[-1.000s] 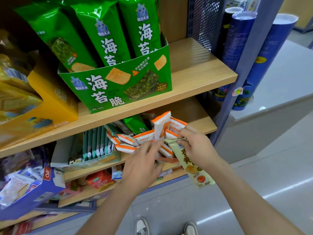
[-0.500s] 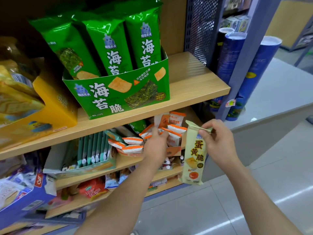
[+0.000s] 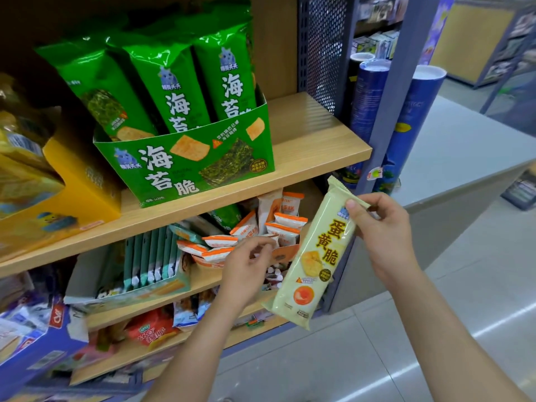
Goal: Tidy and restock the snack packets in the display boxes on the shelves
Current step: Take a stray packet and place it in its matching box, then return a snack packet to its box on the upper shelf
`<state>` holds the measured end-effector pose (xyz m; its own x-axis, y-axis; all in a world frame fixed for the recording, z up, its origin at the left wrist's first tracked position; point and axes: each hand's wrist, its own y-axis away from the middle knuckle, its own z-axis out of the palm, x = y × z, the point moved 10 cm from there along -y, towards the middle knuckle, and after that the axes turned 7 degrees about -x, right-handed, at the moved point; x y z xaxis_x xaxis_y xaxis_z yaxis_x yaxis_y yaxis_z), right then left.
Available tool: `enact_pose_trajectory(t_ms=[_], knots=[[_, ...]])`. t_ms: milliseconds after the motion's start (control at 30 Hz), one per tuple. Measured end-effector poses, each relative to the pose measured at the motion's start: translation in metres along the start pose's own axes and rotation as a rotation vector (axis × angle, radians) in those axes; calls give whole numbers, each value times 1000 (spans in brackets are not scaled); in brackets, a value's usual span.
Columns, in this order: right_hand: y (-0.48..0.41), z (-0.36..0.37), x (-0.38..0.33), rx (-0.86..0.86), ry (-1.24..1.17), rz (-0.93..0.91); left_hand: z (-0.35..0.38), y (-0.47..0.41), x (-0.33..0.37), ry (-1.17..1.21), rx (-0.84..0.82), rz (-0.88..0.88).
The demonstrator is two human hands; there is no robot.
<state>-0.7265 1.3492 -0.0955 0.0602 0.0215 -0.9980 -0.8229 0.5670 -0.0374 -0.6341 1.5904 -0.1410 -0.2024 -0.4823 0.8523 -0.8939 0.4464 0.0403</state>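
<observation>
Right hand [image 3: 385,236]: thumb and forefinger pinch the crimped top end of a long pale-yellow foil snack packet with brown characters and an orange egg-yolk picture [image 3: 311,265]. Packet hangs tilted, top toward the right hand, lower end down-left, in the air in front of the wooden middle shelf [image 3: 316,158] edge; it rests on no shelf or box.

Left hand [image 3: 246,271]: fingers loosely curled, tips close together, nothing visibly gripped. It hovers just in front of the heap of small white-and-orange sachets [image 3: 272,224] lying in a low orange cardboard display tray [image 3: 285,252], which sits under the middle shelf. Contact with the sachets: cannot tell.

On the middle shelf: green cardboard display box printed with seaweed and crackers [image 3: 188,166], with three tall green foil packets [image 3: 171,82] standing upright in it. Left of that box, touching or nearly so, a yellow cardboard box [image 3: 84,181], blurred.

Below the middle shelf, left of the orange tray: pale box holding a row of thin teal packets on edge [image 3: 150,262].

Right of the middle shelf, behind a grey-blue upright post: dark blue cardboard tubes [image 3: 412,117] standing on end.
</observation>
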Motion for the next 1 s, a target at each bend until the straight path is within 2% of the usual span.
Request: enact_pose_trajectory(t_ms=[67,100,200,300,500,600,733,833,933,1000], knots=[[3,5,-4,5,-69,12,2,15,15,365,-118,-72],[5,8,-6,4,-113,17,5,23,25,439,-209,-83],[10,21,-13,-22,-244,52,19,44,42,269,-433,-36],[14,37,-20,-80,-425,121,17,53,44,267,-444,-23],[21,78,-39,-417,-565,283,-25,77,48,253,-229,73],[27,102,-71,-580,-438,190,-53,94,52,222,-142,103],[34,138,-122,-550,-258,-43,-95,113,45,247,-19,117],[43,169,-155,-498,-224,-219,-132,128,41,251,104,160],[55,199,-176,-463,-200,-310,-165,143,41,213,205,201],[67,224,-187,-501,-195,-334,-186,154,43,157,290,243]])
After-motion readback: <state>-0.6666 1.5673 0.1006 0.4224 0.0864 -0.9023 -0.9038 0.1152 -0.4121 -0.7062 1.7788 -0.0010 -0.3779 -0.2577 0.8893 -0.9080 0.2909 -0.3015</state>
